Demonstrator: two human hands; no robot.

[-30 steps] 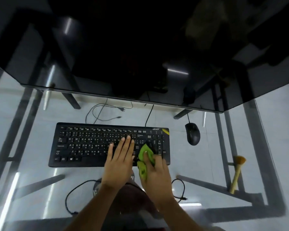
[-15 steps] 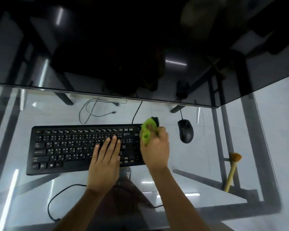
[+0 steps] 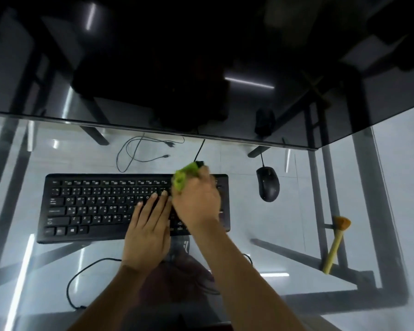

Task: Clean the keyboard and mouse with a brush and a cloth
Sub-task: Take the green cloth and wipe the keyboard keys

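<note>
A person wipes a black keyboard on a glass table with a green cloth.

The clear glass table point(image 3: 296, 235) shows the pale tiled floor, loose cables and dark metal frame under it; a dark glossy screen point(image 3: 153, 68) stands at its far edge. The flat black keyboard point(image 3: 93, 206) lies with its long axis left to right, its cable going away to the screen. The left hand point(image 3: 148, 225) lies flat on the keys right of the middle, fingers spread a little. The right hand point(image 3: 197, 201) is closed around the crumpled green cloth point(image 3: 184, 177) over the far right part of the keyboard. The black mouse point(image 3: 267, 183) lies apart to the right, pointing away. The wooden-handled brush point(image 3: 336, 242) lies near the right edge, bristles away.
</note>
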